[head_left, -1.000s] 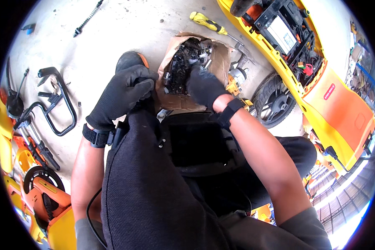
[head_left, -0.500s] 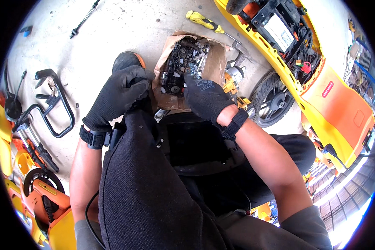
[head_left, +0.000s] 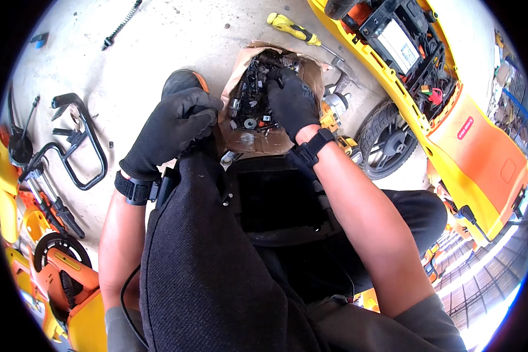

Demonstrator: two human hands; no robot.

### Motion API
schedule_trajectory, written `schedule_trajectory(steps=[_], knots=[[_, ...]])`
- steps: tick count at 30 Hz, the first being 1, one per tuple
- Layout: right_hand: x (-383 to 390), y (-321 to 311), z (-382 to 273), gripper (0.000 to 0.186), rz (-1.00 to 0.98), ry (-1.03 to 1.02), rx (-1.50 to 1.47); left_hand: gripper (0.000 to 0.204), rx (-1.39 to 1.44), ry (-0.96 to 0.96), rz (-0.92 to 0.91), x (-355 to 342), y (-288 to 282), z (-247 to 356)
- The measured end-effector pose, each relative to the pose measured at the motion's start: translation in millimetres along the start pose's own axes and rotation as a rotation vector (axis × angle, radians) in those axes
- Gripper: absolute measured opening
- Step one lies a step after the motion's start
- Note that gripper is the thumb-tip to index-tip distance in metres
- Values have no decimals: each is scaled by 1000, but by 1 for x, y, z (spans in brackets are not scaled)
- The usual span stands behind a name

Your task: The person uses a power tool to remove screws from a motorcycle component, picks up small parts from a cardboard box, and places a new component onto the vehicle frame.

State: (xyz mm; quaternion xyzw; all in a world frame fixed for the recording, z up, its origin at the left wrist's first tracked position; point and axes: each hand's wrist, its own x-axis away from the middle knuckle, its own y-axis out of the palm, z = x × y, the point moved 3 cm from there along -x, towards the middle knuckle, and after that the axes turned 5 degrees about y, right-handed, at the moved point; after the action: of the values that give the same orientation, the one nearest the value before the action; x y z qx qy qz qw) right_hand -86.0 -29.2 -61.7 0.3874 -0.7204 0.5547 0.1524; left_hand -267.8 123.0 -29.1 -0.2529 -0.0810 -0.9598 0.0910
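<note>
My right hand [head_left: 293, 102], in a black glove, reaches down into a worn cardboard box [head_left: 255, 142]. Small dark fasteners and mixed metal and plastic parts [head_left: 251, 97] fill the box. The fingertips point into the pile, and I cannot make out whether they grip a piece. My left hand [head_left: 173, 130], also in a black glove, rests by my raised knee, left of the box. Its fingers are curled together in a pinch; whatever may be in them is hidden. A black panel with a wide frame [head_left: 273, 234] lies between my legs, below the box.
Beyond the box lie a yellow-handled screwdriver [head_left: 293, 28] and a hammer [head_left: 347, 73]. A yellow power tool [head_left: 333, 111] and a black wheel [head_left: 387, 141] stand right of it, near a yellow-orange scooter body [head_left: 475, 158]. Leftward are a bent black tube frame [head_left: 100, 155] and a spring rod [head_left: 121, 24].
My right hand has moved farther up and deeper into the box, uncovering parts near its front. My left hand stays curled at almost the same place. The view has shifted slightly.
</note>
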Motion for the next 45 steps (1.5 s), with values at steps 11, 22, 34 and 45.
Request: schedule_trajectory(steps=[11,22,34,45], knots=[[-20,13,2,30,40,-155,135,21,-177,177,35,-2,-3,3],[15,-21,-3,28,-553,83,-883,25,7,39,19,0,-5,8],[29,-34,-8,26,-919,135,-1312,37,375,116,-49,-14,-2,24],[36,-34,-23,23,-743,125,-989,39,404,120,-59,-17,0,23]])
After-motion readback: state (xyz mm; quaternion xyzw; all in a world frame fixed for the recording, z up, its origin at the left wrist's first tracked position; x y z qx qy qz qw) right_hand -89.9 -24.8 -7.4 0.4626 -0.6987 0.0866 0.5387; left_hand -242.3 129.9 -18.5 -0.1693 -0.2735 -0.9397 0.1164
